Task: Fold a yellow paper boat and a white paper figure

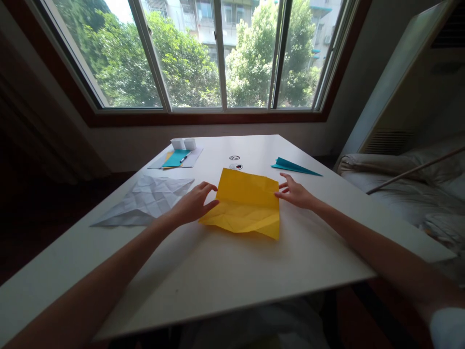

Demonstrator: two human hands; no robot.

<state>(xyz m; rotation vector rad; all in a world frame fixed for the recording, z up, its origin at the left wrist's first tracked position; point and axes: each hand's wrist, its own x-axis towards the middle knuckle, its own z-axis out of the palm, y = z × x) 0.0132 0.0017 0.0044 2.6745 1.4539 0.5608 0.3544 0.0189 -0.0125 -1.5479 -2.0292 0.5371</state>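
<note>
A creased yellow sheet of paper (249, 203) lies across the middle of the white table, a fold line running across it and its near edge curling up. At the sheet's left edge, my left hand (194, 201) has thumb and index finger on the paper, with a gap between them. My right hand (295, 191) holds the right edge lightly between thumb and fingers, the index finger raised. Left of the yellow sheet lies a white paper (147, 198) covered in fold creases. A folded teal paper plane (295, 166) rests beyond my right hand.
At the far left of the white table (203, 286) are two small white containers (183, 143), stacked coloured papers (177, 158) and a pen (185, 157). Two small round items (235, 166) lie behind the yellow sheet. A window stands beyond the table; a covered sofa (378, 174) is at the right.
</note>
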